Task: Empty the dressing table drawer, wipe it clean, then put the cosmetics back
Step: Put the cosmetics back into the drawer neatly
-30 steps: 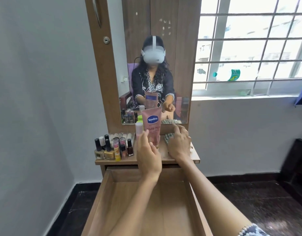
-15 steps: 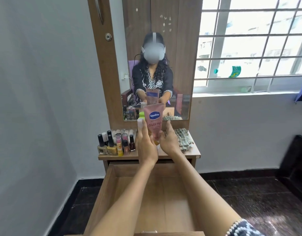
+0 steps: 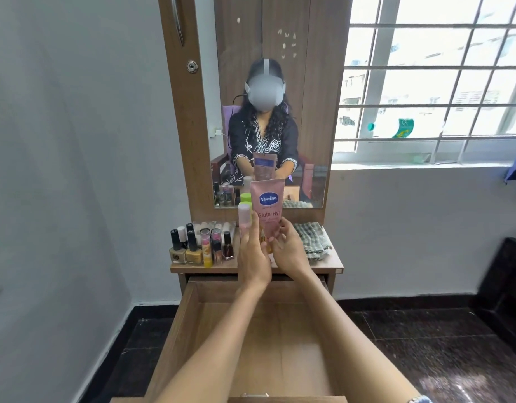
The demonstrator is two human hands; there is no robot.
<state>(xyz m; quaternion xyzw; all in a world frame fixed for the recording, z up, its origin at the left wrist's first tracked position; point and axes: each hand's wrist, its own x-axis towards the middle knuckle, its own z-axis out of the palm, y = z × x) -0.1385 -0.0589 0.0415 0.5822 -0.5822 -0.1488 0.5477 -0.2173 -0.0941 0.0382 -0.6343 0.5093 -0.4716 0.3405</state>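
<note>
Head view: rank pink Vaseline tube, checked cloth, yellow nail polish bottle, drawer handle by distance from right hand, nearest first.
From the right hand:
1. Pink Vaseline tube: touching, held between both hands.
2. Checked cloth: just to its right on the tabletop.
3. Yellow nail polish bottle: left end of the tabletop, beyond the left hand.
4. Drawer handle: front edge of the open drawer, bottom of frame.

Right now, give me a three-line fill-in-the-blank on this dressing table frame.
1. The pulled-out drawer holds ____ cosmetics.
2. Both hands grip the pink ____ tube.
3. The checked cloth lies to the ____ of the right hand, and the nail polish bottles stand beyond the left hand.
Missing: no; Vaseline; right
</note>
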